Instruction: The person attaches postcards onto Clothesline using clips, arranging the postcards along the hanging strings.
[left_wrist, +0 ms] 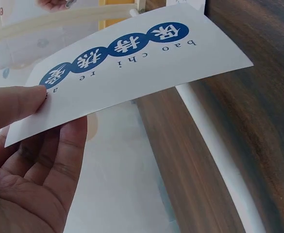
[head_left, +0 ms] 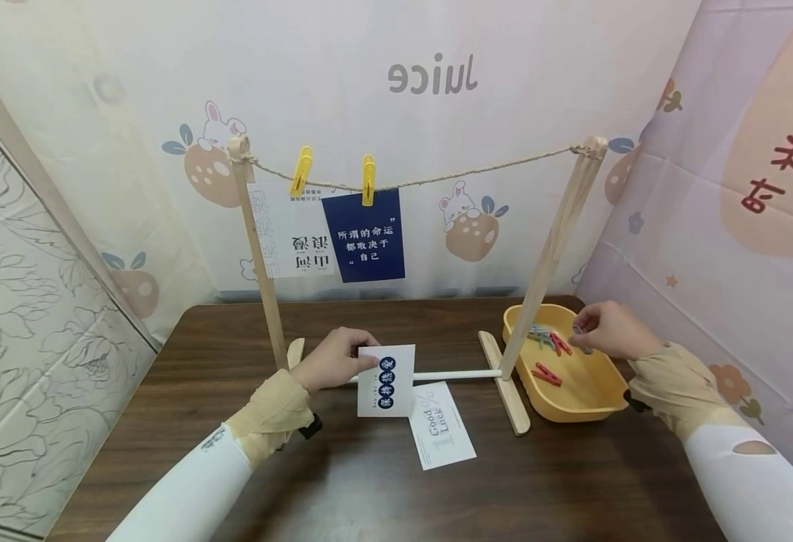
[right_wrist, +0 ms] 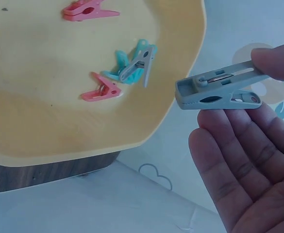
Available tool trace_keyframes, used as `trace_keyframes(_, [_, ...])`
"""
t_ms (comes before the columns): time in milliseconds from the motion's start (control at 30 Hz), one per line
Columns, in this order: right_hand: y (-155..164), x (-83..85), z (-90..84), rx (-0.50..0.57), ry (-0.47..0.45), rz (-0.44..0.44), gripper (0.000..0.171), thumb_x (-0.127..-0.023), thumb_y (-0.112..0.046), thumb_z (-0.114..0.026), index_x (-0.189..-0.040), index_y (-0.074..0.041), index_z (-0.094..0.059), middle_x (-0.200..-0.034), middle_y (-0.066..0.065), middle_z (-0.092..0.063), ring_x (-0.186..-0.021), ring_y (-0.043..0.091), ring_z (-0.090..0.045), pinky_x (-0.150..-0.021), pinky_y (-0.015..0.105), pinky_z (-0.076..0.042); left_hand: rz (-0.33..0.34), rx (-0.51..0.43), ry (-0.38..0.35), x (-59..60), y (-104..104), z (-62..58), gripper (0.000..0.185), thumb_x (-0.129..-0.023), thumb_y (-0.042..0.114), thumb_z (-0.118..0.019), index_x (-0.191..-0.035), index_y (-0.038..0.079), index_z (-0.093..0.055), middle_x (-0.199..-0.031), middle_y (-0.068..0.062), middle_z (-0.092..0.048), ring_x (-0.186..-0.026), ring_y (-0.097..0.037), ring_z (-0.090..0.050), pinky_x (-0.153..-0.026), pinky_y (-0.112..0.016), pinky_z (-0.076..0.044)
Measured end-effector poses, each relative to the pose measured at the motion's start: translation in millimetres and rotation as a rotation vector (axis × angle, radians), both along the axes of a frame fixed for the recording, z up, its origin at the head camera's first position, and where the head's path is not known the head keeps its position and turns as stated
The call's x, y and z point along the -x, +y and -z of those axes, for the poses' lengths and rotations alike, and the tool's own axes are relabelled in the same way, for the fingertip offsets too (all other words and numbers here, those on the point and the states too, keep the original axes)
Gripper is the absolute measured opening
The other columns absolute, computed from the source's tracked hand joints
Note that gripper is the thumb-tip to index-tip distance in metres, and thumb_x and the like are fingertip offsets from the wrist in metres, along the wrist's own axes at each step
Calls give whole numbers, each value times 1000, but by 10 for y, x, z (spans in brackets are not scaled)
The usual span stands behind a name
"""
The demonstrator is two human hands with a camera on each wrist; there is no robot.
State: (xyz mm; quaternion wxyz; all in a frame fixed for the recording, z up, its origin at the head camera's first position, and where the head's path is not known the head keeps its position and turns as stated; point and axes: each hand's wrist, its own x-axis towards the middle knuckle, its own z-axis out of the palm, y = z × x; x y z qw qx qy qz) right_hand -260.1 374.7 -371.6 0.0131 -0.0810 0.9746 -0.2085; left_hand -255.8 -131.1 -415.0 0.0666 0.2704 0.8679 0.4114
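Note:
My left hand (head_left: pixel 333 360) pinches a white card with blue circles (head_left: pixel 385 380) (left_wrist: pixel 127 68) by its left edge, held above the dark table in front of the wooden rack. My right hand (head_left: pixel 606 330) holds a grey clothespin (right_wrist: pixel 218 90) between thumb and fingers, just over the far side of the yellow tray (head_left: pixel 599 403) (right_wrist: pixel 30 141). Several red, teal and grey clothespins (right_wrist: pixel 125 73) lie in the tray. A rope (head_left: pixel 437 179) on the rack carries two cards, a white one (head_left: pixel 294 233) and a navy one (head_left: pixel 365 235), under yellow pegs (head_left: pixel 367 179).
A second white card reading "Good Luck" (head_left: pixel 442 425) lies flat on the table (head_left: pixel 166 421) near the rack's white crossbar (head_left: pixel 457 374). The rack's wooden posts (head_left: pixel 260 256) stand left and right. Patterned curtain walls close in on three sides.

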Motion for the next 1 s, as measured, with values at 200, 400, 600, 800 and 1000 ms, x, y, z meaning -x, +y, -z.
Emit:
trace_keyframes(200, [-21,-20,-49,34,8,-11,28,-89,-17,-87,-101,4,-74,-87,6,-74,-77,16,-65,-62,28,-52,-26,-38,0,12,9,-50,9,-100,7,-75,-107,3,-78,-95,-6,-79,-80,-10,-64,-72,-28,-55])
trace_keyframes(400, [-48,-29,-113,68,15,-21,29,-91,-16,-86,-106,5,-73,-88,6,-74,-77,12,-65,-63,27,-54,-41,-51,36,18,14,-125,9,-99,7,-76,-107,3,-79,-96,-7,-79,-81,-10,-66,-74,-29,-56])
trace_keyframes(600, [-71,-38,-184,82,59,-8,27,-90,-15,-87,-106,3,-74,-89,5,-75,-76,10,-65,-64,26,-54,-34,-51,65,15,11,-212,11,-100,7,-75,-108,2,-78,-97,-9,-80,-79,-10,-66,-72,-29,-55])
trace_keyframes(800, [-99,-64,-223,104,113,-8,26,-89,-14,-88,-106,2,-75,-91,7,-76,-77,8,-65,-65,24,-54,-36,-67,84,4,9,-318,10,-101,6,-74,-109,2,-78,-99,-10,-80,-81,-12,-69,-74,-30,-56])
trace_keyframes(1000, [-163,-112,-289,150,175,-33,22,-89,-10,-87,-104,2,-75,-91,9,-77,-75,1,-64,-66,22,-55,-45,-65,129,6,8,-419,10,-101,8,-74,-109,3,-78,-100,-9,-79,-83,-13,-68,-75,-30,-56])
